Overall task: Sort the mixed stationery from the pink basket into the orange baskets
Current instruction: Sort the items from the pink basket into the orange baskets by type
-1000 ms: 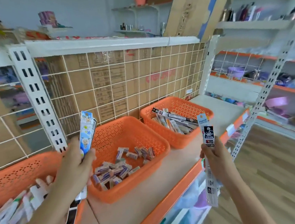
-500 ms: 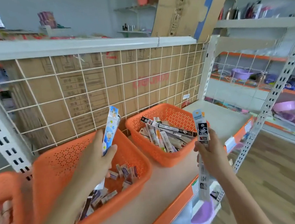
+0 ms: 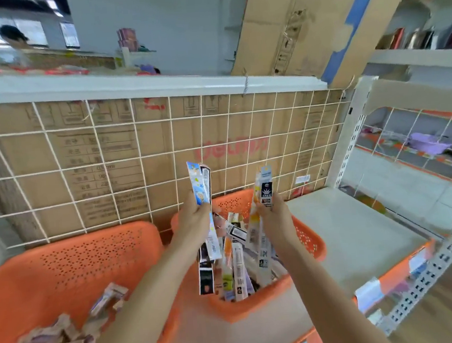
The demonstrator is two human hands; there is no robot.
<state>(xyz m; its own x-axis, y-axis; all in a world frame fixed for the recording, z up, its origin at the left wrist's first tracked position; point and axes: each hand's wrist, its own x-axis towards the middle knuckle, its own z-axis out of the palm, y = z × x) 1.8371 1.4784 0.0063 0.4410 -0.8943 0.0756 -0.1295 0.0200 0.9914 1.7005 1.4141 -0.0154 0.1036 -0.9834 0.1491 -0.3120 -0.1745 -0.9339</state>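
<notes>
Above orange basket [image 3: 306,242], upright packets [image 3: 205,200]

2 baskets are sitting side by side on the shelf [image 3: 361,228], the left basket [image 3: 64,267] beside the right basket [image 3: 307,238], the wire grid [image 3: 136,157] standing behind both.

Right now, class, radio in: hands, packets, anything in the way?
Left hand gripping long packets. Right hand gripping another packet. Both over right orange basket. Nothing blocking.
</notes>
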